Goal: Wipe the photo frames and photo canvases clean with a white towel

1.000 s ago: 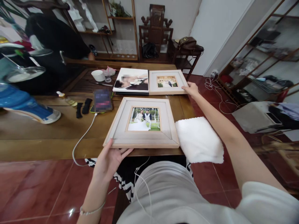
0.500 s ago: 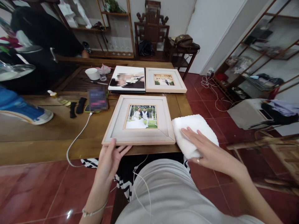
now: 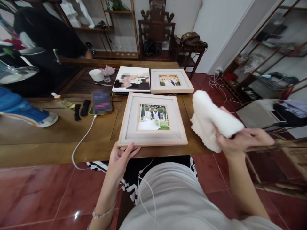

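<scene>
A pale wooden picture frame [image 3: 127, 127] with a wedding photo [image 3: 153, 117] lies near the front edge of the table. My left hand [image 3: 123, 155] grips its lower left edge, thumb on top and fingers underneath. To the right of the frame, my right hand [image 3: 236, 140] holds up a white cloth [image 3: 207, 118], folded and bent over, with its fingers wrapped around it. The cloth hangs apart from the frame, at the table's right edge. Part of my right hand is hidden behind the cloth.
Behind lie a second picture frame [image 3: 187, 83] and a photo panel [image 3: 131, 78], side by side. On the left are a phone [image 3: 102, 102] with a white cable [image 3: 81, 140], two black strips [image 3: 84, 108], a small bottle [image 3: 64, 101] and a white cup [image 3: 96, 75]. A person in black [image 3: 48, 35] is across the table.
My right hand has lifted the cloth and turned it over, away from the frame's right side. The frame and my left hand sit slightly further right and up in the view.
</scene>
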Demonstrator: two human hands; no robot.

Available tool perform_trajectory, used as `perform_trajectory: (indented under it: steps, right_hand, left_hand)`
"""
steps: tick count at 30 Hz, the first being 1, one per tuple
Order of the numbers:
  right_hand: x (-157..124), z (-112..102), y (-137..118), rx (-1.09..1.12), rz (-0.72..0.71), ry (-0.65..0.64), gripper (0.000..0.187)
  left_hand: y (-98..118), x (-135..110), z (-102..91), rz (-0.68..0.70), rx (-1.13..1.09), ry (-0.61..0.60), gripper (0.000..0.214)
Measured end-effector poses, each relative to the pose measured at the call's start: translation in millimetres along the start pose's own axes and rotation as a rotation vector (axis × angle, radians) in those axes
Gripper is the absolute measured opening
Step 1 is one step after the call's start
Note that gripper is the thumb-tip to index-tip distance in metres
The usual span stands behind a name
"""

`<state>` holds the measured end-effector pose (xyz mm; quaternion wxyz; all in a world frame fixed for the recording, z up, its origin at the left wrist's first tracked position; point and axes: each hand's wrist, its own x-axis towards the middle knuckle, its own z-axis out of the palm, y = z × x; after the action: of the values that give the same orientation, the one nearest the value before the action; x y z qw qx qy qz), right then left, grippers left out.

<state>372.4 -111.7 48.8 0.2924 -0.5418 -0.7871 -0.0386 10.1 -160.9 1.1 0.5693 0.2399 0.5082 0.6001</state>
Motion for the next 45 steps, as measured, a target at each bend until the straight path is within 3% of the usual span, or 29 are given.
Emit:
perform_trajectory:
  steps: [1,3,5,8,10,12,15,17,20,22,25,27,28,30,33,36,38,40,45]
  right_hand:
    - [6.2,2.3,-4.1,0.003,0.027,-0.038,0.06]
    - [17.7,6.8,-14.5,0.021,0.099,0.018,0.056]
    - [26.2,11.1,-23.1,0.062,0.057,0.027,0.056]
    - [29.2,18.4,-23.3,0.085,0.001,0.08,0.051]
    - [24.6,24.2,-15.1,0.06,0.031,0.125,0.047]
    - [18.2,29.7,-5.2,0.023,0.037,0.134,0.039]
    - [11.7,34.8,3.5,-0.03,-0.116,0.064,0.029]
    - [10.4,34.8,4.0,-0.048,-0.192,0.008,0.032]
    - [10.8,30.9,3.4,-0.044,-0.179,-0.037,0.044]
    - [13.5,27.3,5.6,-0.052,-0.121,0.05,0.042]
    - [26.5,23.6,11.5,-0.084,0.04,0.334,0.025]
    - [42.7,25.0,13.6,-0.068,0.112,0.436,0.02]
    - [52.4,27.5,13.4,-0.048,0.117,0.423,0.02]
    - [72.6,37.0,10.8,0.014,0.047,0.276,0.02]
    - [97.9,59.6,2.7,0.077,-0.192,-0.002,0.025]
    - [113.3,81.2,-5.7,0.006,-0.382,-0.186,0.036]
    - [120.0,88.6,-9.1,-0.057,-0.417,-0.267,0.047]
    - [126.0,90.5,-10.6,-0.082,-0.394,-0.266,0.052]
    - [135.2,94.2,-11.3,-0.119,-0.311,-0.094,0.05]
  left_hand:
    - [0.6,0.8,-1.0,0.001,0.069,-0.023,0.043]
    - [4.6,2.7,-3.9,-0.001,0.267,-0.064,0.048]
    - [12.4,4.5,-7.1,0.031,0.565,-0.066,0.047]
    - [26.8,8.8,-8.4,0.201,1.027,-0.002,0.039]
    - [33.9,15.6,-5.4,0.352,1.134,0.031,0.042]
    - [37.1,27.1,0.7,0.49,1.081,0.049,0.052]
    - [35.5,50.5,12.4,0.64,1.071,-0.11,0.057]
    - [32.4,66.3,19.5,0.685,1.11,-0.223,0.054]
    - [28.3,84.1,26.1,0.702,1.146,-0.312,0.051]
    - [27.2,90.2,27.5,0.719,1.149,-0.334,0.05]
    - [27.2,92.2,26.8,0.746,1.132,-0.354,0.046]
    - [27.5,91.3,26.0,0.754,1.12,-0.367,0.044]
    - [27.5,90.8,25.7,0.751,1.115,-0.378,0.043]
    - [27.4,90.2,25.1,0.737,1.107,-0.415,0.042]
    - [26.8,91.0,24.0,0.727,1.102,-0.485,0.041]
    - [26.3,92.3,22.8,0.727,1.101,-0.512,0.04]
    - [26.6,92.5,22.4,0.731,1.103,-0.512,0.041]
    - [27.4,92.1,22.6,0.734,1.1,-0.516,0.041]
    - [28.7,91.0,23.6,0.715,1.084,-0.519,0.04]
